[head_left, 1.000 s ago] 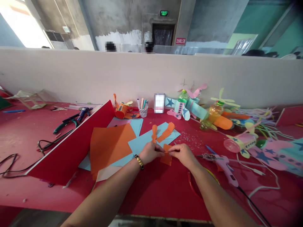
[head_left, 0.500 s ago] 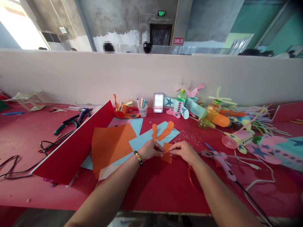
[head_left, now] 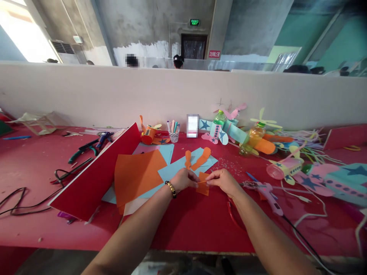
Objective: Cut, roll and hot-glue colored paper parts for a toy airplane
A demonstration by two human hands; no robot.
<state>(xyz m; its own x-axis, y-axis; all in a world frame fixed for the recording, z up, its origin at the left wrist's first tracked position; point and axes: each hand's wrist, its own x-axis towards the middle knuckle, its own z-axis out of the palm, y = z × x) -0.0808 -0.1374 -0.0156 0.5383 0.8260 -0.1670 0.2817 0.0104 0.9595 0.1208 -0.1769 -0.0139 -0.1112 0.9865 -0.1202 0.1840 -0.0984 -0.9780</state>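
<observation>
Between my hands is a small orange piece of paper (head_left: 203,189) with a crease or raised edge across its middle. My left hand (head_left: 184,181), with a beaded bracelet at the wrist, pinches its left side. Fingertips of my right hand (head_left: 222,181) pinch the right side. Just beyond lie orange paper cutouts (head_left: 201,159) with rounded ends, on light blue paper sheets (head_left: 169,172). A large orange sheet (head_left: 137,177) rests left of my left hand. Under my right forearm, red scissor-like handles (head_left: 233,215) are partly hidden.
A pink glue gun (head_left: 269,196) with a cord lies to the right. Decorated bottle planes (head_left: 255,139) stand at the back right. A red board (head_left: 97,179) leans at the left, with pliers (head_left: 83,151) behind it. A pen cup (head_left: 173,136) stands near the partition.
The view has shifted slightly. Both hands keep their pinch on the small orange paper, with hardly any movement.
</observation>
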